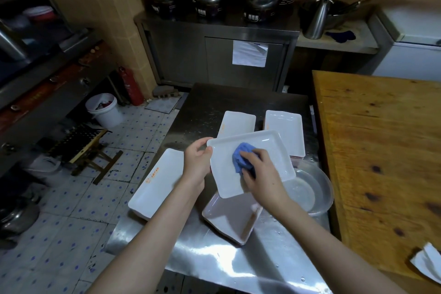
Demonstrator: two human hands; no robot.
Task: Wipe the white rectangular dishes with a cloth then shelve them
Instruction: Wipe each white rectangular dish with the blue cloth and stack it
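Two hands work: your left hand [196,162] grips the dish [267,150]; your right hand [260,172] squeezes the cloth [239,157] on it.

Both forearms reach forward; left hand [196,162] pinches the dish [265,145] edge, right hand [262,175] curls fingers [249,153] over the cloth [238,159].

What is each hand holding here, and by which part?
The left hand grips a white dish by its left corner. The right hand holds a bunched blue cloth against the dish.
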